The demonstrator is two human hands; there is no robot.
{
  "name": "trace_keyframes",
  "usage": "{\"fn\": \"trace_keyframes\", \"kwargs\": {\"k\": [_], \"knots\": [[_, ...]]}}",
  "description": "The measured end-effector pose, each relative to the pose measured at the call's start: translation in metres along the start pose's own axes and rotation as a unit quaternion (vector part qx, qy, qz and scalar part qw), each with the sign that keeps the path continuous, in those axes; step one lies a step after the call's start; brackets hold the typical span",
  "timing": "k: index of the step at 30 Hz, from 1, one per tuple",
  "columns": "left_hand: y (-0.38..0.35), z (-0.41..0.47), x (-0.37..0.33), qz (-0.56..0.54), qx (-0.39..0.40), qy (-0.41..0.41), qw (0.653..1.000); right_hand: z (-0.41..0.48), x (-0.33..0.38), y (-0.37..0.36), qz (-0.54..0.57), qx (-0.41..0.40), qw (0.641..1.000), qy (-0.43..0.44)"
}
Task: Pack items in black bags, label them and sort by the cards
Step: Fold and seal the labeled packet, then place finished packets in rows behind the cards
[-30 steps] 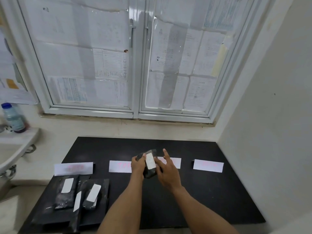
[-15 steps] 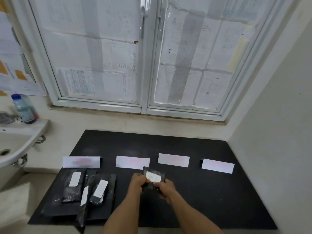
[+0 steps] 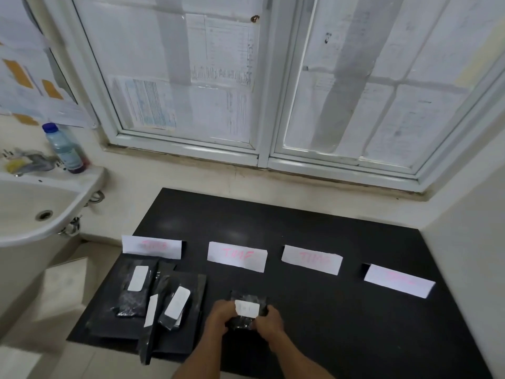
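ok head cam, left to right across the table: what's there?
bag pile → left hand → labelled black bag held in both hands → right hand → rightmost card

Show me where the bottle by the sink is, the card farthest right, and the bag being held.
Bottle (image 3: 64,149): head view, on its clear body below the blue cap.
Rightmost card (image 3: 399,280): head view, middle of the white paper.
Held black bag (image 3: 247,308): head view, on its white label.

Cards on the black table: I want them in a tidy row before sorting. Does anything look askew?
The rightmost card is tilted and sits nearer than the other three. On the left, labelled black bags lie in an overlapping pile, and one hangs over the table's front edge.
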State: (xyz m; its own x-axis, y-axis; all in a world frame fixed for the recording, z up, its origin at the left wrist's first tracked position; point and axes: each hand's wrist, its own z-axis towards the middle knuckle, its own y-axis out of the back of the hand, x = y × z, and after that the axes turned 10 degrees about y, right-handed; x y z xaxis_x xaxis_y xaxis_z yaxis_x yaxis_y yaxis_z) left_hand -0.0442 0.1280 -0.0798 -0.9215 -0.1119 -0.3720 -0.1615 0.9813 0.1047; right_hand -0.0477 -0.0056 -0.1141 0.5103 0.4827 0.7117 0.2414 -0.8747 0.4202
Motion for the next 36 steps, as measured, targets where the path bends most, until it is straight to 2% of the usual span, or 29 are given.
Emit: {"fn": "trace_keyframes", "kwargs": {"k": [7,14,19,26,36], "knots": [[0.002,0.001,-0.006,-0.009,-0.013,-0.07,0.997,-0.002,0.002,0.01,0.003,0.008,1.0,0.003],[0.016,-0.035,-0.012,0.115,-0.039,-0.185,0.975,-0.042,0.039,0.035,-0.002,-0.045,0.998,0.052],[0.024,-0.086,-0.031,0.133,-0.054,-0.261,0.955,-0.072,0.075,0.059,0.028,-0.085,0.99,0.113],[0.027,-0.134,-0.044,0.112,-0.07,-0.313,0.941,-0.099,0.098,0.086,0.048,-0.111,0.978,0.17],[0.019,-0.144,-0.024,0.099,-0.075,-0.314,0.941,-0.111,0.085,0.092,0.043,-0.1,0.979,0.171]]}}
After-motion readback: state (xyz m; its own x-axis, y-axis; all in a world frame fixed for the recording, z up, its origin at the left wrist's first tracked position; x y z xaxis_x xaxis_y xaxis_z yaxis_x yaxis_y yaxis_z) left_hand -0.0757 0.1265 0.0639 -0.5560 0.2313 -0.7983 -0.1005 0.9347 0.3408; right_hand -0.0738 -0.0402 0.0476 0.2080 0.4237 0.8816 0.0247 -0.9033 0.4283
